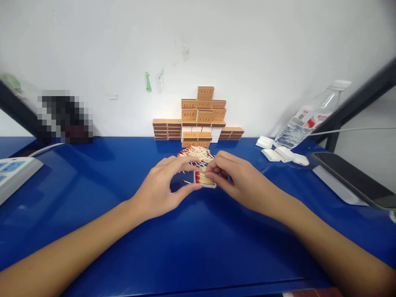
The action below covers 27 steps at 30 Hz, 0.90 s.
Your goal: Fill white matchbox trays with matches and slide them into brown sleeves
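A small white matchbox tray (204, 180) filled with red-tipped matches sits on the blue table (198, 243) between my hands. My left hand (163, 187) curves around the tray's left end, thumb below and forefinger above it. My right hand (236, 179) pinches over the tray's right side, fingers closed on the matches in it. Just behind lies a loose pile of matches (198, 154). One stray match (186, 181) lies left of the tray.
Stacked orange matchboxes (201, 117) stand against the white wall. White empty trays (280, 152) and a plastic water bottle (306, 119) are at the right, with a phone (352, 177) on a stand. A power strip (14, 171) lies at the left edge.
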Tool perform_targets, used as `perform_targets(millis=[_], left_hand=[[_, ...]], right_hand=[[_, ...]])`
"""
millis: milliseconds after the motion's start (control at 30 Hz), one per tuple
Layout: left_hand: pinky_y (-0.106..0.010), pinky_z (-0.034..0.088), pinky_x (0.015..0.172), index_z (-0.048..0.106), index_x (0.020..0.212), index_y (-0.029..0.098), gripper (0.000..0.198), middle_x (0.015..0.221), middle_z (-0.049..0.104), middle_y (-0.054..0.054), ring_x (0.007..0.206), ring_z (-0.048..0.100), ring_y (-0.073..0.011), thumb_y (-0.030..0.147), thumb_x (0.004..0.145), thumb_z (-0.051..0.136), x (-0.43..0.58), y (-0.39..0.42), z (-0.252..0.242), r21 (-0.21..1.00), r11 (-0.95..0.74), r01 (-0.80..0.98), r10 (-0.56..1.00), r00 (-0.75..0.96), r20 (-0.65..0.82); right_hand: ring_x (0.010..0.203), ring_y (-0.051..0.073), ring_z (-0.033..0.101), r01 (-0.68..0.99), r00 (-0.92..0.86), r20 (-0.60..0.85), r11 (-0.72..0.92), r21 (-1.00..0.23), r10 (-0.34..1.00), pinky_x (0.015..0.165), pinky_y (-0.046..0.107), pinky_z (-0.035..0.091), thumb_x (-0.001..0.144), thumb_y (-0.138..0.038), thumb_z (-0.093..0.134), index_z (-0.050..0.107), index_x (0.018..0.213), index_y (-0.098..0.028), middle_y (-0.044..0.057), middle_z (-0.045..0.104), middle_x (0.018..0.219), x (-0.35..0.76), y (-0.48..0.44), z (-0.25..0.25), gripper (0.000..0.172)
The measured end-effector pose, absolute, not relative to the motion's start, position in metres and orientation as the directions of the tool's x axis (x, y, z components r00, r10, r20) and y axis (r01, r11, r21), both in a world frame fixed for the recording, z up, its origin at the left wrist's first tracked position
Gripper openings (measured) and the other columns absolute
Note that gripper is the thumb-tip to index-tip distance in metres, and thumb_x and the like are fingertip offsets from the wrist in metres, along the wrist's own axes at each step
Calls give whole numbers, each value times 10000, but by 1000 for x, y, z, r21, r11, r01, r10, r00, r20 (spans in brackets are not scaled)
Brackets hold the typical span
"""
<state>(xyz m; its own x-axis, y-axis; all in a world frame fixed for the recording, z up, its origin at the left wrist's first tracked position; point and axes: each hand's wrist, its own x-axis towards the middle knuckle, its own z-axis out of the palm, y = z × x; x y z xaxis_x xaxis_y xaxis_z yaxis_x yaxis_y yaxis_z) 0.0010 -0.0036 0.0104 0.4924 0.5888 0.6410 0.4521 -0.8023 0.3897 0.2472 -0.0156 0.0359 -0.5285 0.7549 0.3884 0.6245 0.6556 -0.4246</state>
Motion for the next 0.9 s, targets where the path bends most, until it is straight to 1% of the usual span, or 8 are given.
perform_targets(millis=[100,167,333,400,467,600,800,900], left_hand=[[-402,567,1004,576,1332,248,509,1157,791,-24,1108,745,-228,341,896,821,1,1,9,394,-768,505,615,413,672],[-396,574,993,598,1290,243,469,1137,790,-26,1080,754,-226,336,890,825,0,4,9,421,-727,542,642,321,696],[-399,582,986,619,1242,237,405,1153,779,-36,1055,758,-224,316,895,814,0,8,12,465,-657,594,664,164,729],[-404,575,998,625,1226,238,377,1167,774,-33,1071,753,-225,309,902,806,0,8,13,451,-656,605,658,168,734],[-411,572,999,624,1226,239,362,1169,773,-33,1070,752,-226,313,914,793,0,7,13,442,-657,611,658,179,731],[-422,573,984,619,1231,239,365,1164,774,-41,1063,749,-235,322,918,787,-1,9,10,430,-654,622,659,189,728],[-412,562,979,595,1270,235,415,1177,767,-41,1072,740,-229,338,920,793,-2,10,4,405,-687,603,659,284,696],[-419,559,967,588,1295,232,468,1182,769,-49,1084,723,-239,349,902,814,0,6,5,355,-724,591,628,354,693]], right_hand=[[747,148,551,644,-398,512,629,-434,761,665,295,436,1060,-225,535,636,1026,-207,33,601,942,244,-17,37,108],[718,144,545,648,-341,538,607,-459,771,660,295,439,1045,-219,559,645,998,-209,22,595,896,240,-18,34,99],[853,182,607,638,-463,386,603,-479,798,773,331,491,972,-240,681,672,979,-206,43,631,962,221,-18,13,36],[956,219,615,659,-486,344,596,-459,803,850,372,505,961,-277,710,668,1028,-198,72,644,1034,212,-16,5,112],[1015,242,603,677,-503,319,596,-432,803,903,403,501,975,-273,699,653,1007,-192,89,649,1055,208,-12,1,99],[975,234,582,673,-549,275,613,-414,789,901,399,479,1019,-225,632,617,898,-196,75,647,989,216,-7,6,125],[941,216,552,618,-438,475,640,-457,763,826,355,450,1046,-229,588,607,969,-213,57,614,980,237,-3,23,80],[951,219,543,615,-412,520,649,-448,749,831,359,445,1048,-225,574,602,970,-219,61,610,988,236,-4,26,83]])
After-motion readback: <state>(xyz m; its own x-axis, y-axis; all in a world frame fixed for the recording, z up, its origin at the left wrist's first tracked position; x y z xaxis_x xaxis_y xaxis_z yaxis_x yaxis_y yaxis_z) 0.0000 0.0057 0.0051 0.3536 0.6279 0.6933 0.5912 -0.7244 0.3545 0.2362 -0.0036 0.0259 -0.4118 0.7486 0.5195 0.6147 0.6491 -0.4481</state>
